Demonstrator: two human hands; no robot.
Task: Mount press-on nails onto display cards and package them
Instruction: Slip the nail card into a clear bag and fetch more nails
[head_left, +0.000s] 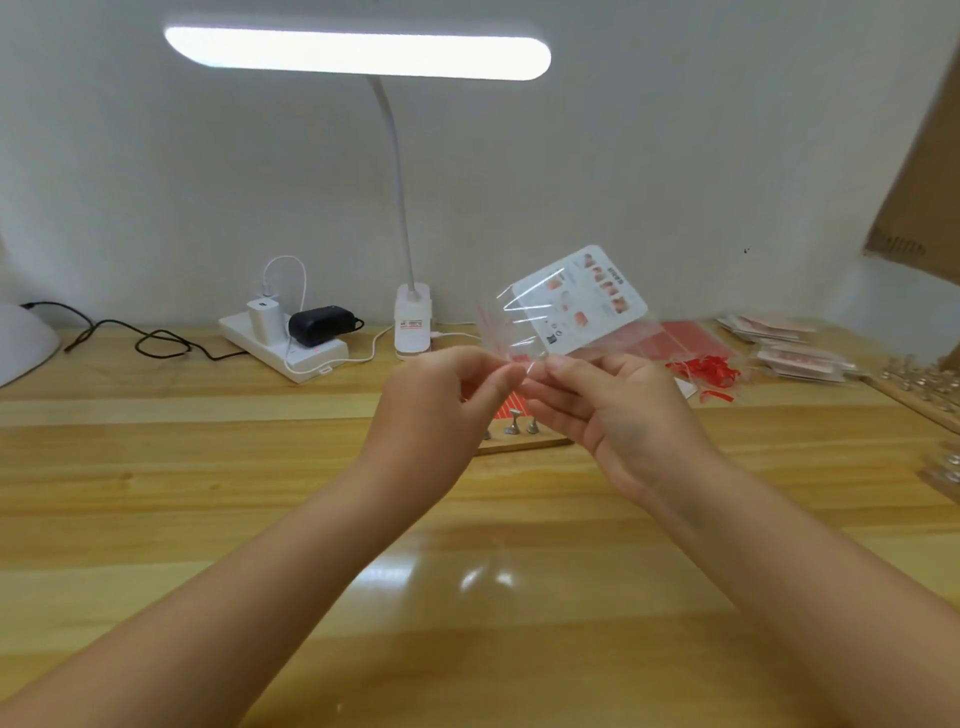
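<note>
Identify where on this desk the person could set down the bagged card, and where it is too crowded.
Free: the wide bare wood of the desk in front of the power strip, left of the left hand, and the near strip under both forearms. Crowded: the right side, with the red strips, stacked packets and the wooden board of nail stands behind the right hand.

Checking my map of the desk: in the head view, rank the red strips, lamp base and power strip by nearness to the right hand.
1. Red strips, just right of the right hand.
2. Lamp base, behind-left.
3. Power strip, farthest left.
</note>
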